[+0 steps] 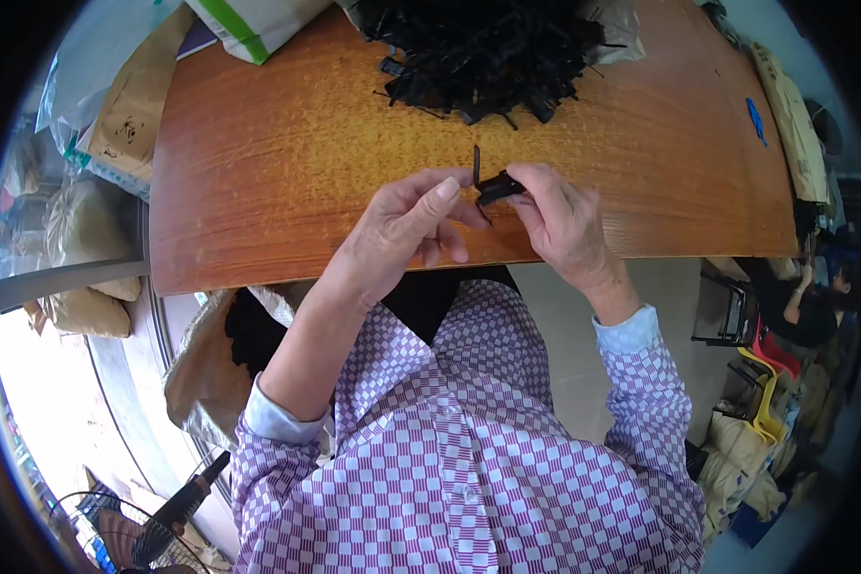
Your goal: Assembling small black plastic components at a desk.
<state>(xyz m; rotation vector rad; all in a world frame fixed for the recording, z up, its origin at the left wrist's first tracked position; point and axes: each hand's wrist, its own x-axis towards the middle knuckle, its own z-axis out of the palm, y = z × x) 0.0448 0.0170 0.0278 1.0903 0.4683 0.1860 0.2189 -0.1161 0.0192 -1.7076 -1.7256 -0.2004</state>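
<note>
Over the near edge of the table, my right hand (pixel 566 218) pinches a small black plastic part (pixel 496 187) between thumb and fingers. A thin black strip (pixel 476 165) stands up from the part's left end, and another thin bit points down beside it. My left hand (pixel 407 222) is just to the left, its thumb raised and its fingers apart. Its fingertips come close to the part; whether they touch it I cannot tell. Beyond my hands lies a big heap of similar black plastic parts (pixel 493 53), many with thin strips sticking out.
The brown wooden table (pixel 277 182) spans the view. An open sack (pixel 196 359) with black contents stands below its left edge. A blue item (pixel 756 121) lies at the right. A fan (pixel 129 536) is at lower left; another person (pixel 804 306) sits far right.
</note>
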